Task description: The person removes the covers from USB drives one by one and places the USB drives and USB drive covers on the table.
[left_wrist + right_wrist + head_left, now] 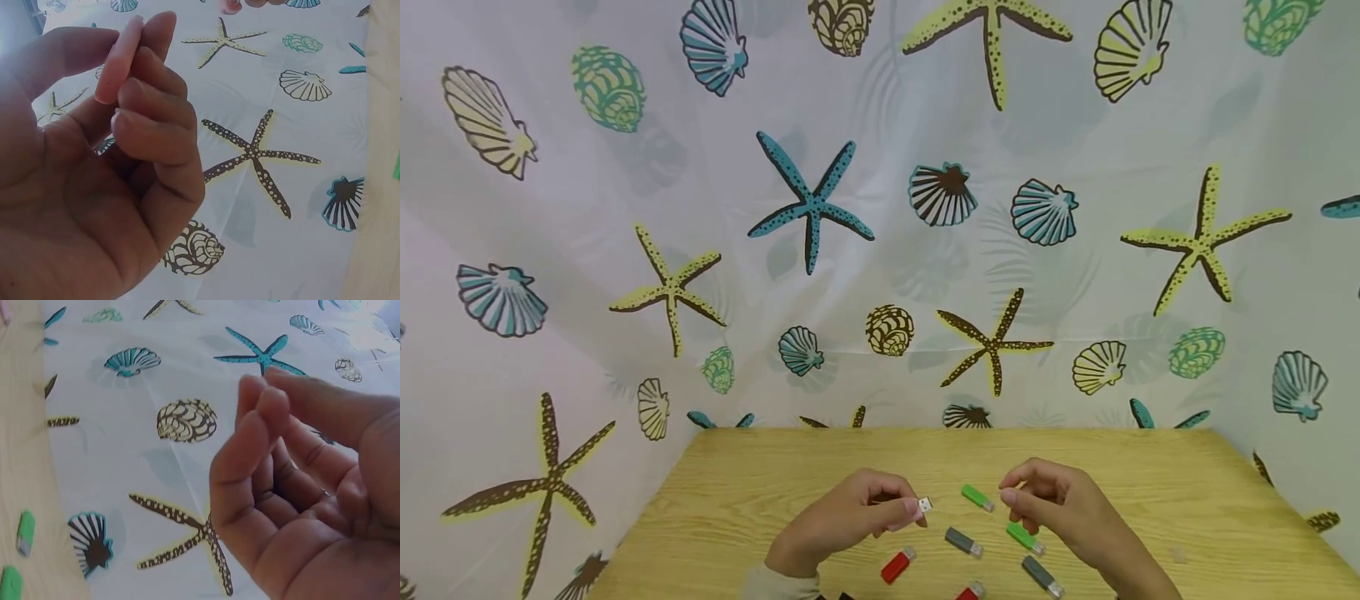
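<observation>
The left hand pinches a USB stick at its fingers' tips; the right hand, fingers curled, holds nothing visible.

— What is showing on the pale, matt wood-grain tabletop?

— Small plastic USB sticks are lying there: a smooth green plastic stick, a grey plastic stick and a glossy red plastic stick, each showing a shiny metal plug.

— And behind?

— A smooth white sheet printed with shells and starfish is hanging, creasing softly, looking like cloth or plastic.
</observation>
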Demonstrator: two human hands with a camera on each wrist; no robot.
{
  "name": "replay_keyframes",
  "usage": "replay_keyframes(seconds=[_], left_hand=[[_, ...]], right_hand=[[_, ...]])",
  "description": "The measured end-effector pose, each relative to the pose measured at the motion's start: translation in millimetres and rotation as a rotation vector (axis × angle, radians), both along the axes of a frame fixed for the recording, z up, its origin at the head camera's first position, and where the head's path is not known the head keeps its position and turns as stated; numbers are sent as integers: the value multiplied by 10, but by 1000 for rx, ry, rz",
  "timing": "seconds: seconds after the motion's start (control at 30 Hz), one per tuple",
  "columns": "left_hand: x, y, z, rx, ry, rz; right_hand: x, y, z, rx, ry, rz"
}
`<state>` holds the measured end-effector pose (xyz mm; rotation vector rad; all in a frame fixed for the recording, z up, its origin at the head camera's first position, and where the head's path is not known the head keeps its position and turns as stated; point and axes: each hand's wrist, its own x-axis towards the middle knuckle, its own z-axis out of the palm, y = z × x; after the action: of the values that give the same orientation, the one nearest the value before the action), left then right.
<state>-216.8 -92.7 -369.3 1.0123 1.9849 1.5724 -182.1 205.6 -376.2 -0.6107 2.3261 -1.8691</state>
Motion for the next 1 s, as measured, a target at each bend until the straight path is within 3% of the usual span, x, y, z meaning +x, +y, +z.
replay_keyframes(seconds=[0.27,0.47,0.77,1.0], left_hand=[[-62,-268,-110,-79,18,136],[-101,-371,-119,-93,49,182],[-163,-480,-140,-105,77,238],[-242,-579,-170,-117,67,286]], right_hand=[[5,277,-24,65,-17,-45],[4,427,10,76,-95,-144],[10,590,-28,215,-105,-287],[7,726,-64,263,-137,-363]])
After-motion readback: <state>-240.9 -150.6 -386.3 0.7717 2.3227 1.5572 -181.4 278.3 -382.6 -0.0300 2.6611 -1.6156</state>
